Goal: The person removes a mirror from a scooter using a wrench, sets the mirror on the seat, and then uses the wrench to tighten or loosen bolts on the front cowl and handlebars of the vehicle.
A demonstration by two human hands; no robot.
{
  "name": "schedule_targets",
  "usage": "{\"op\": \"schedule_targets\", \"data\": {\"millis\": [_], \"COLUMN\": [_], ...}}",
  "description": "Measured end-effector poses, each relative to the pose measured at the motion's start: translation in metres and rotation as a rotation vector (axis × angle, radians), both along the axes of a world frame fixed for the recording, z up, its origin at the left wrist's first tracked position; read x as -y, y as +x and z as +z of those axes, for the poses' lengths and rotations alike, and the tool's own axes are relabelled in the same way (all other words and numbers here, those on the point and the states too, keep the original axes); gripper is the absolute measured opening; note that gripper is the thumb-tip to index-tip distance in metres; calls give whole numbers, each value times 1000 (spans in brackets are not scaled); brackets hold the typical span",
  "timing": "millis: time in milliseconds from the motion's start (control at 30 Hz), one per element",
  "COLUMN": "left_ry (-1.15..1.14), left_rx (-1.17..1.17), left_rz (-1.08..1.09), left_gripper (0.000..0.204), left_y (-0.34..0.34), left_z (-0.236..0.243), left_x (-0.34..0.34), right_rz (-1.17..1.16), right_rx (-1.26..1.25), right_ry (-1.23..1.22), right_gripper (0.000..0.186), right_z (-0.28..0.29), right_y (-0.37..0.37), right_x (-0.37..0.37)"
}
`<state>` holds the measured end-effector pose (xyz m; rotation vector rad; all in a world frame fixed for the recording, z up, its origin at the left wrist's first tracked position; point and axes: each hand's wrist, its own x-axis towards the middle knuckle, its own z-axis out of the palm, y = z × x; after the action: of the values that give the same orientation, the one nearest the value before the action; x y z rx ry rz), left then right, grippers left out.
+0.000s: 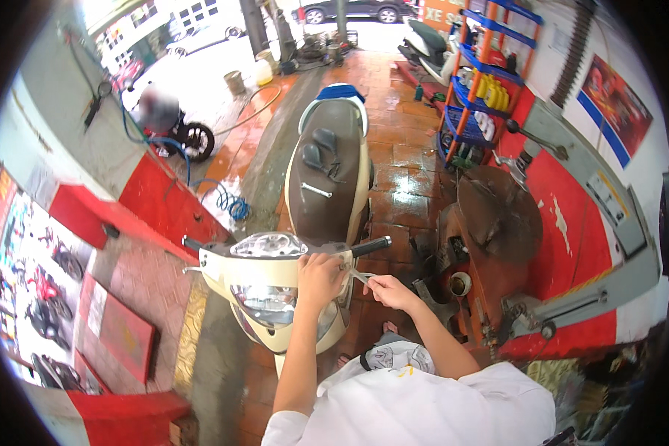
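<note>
A cream scooter (286, 338) stands in front of me, its headlight (264, 301) facing my way. My left hand (320, 279) is closed over the right part of its handlebar cover (227, 269), beside the clear-topped instrument panel (269, 244). To its right, my right hand (391, 291) is closed on the end of a slim silver metal bar (359, 276), below the black handlebar grip (372, 246). Whether that bar is a wrench or the brake lever I cannot tell. On the brown seat (338, 212) lie a silver wrench (316, 190) and two black mirrors (312, 156).
A grey tyre-changing machine (498, 215) stands to the right. Behind it is a blue and orange shelf (490, 74) with yellow bottles. A blue coiled hose (234, 207) lies left of the scooter. A red-and-white wall (156, 186) runs along the left.
</note>
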<state>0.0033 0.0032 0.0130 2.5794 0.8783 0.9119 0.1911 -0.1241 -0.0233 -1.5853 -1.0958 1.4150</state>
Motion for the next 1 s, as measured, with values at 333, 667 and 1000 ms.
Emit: {"op": "schedule_targets", "data": {"millis": [333, 667, 1000], "left_ry": [76, 19, -60], "left_rx": [-18, -30, 263], "left_rz": [-26, 73, 170], "left_gripper": [31, 26, 23], "left_y": [-1, 6, 12], "left_z": [2, -9, -31], "left_x": [4, 11, 44], "right_rz": [149, 525, 288], "right_rx": [277, 309, 931], "right_ry": [212, -103, 339], "right_gripper": [35, 36, 43], "right_z": [-22, 29, 11], "right_y": [12, 54, 27], "right_x": [-24, -55, -24]}}
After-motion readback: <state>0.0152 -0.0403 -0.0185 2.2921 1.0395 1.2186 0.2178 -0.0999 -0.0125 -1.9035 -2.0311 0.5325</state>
